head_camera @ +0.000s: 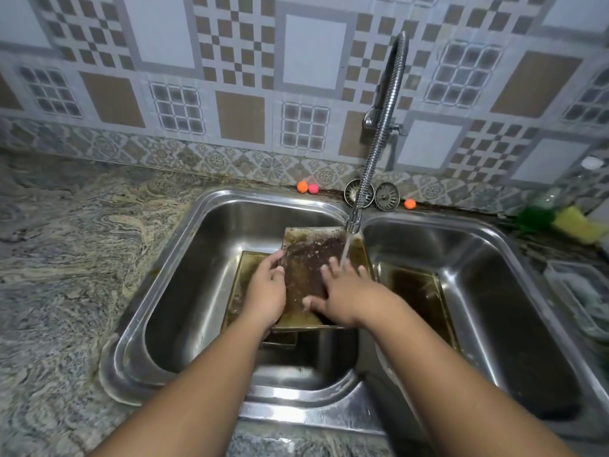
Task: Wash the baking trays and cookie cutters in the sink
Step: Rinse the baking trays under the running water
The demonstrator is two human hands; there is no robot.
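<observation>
L hand (267, 288) grips tray (304, 255) – R hand (346, 295) flat

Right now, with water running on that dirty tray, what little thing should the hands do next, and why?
Probably rub the right hand up the baking tray toward the water stream. Dark crust covers the tray's middle, the water lands only near its upper right, that hand lies flat on the crust, and the left hand grips the left edge.

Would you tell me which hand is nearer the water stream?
Right. The right hand has fingertips at the stream; the left hand grips the tray at its left edge.
</observation>
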